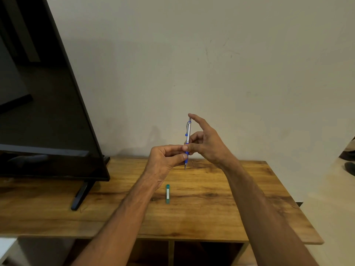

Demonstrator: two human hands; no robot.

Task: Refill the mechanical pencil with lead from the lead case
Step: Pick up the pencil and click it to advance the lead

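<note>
A silver and blue mechanical pencil (188,134) stands upright in the air above the wooden table (230,198), tip pointing down. My left hand (166,158) pinches its lower blue grip between thumb and fingers. My right hand (206,143) holds the barrel from the right, with the index finger stretched up so that its tip rests on the pencil's top end. A small teal lead case (167,194) with a white label lies flat on the table, below and in front of both hands, touched by neither.
A large black TV screen (44,112) on a black foot (81,194) fills the left side of the table. A plain wall rises behind. Open shelf compartments (207,252) sit under the tabletop. The table's right edge drops off to a pale floor.
</note>
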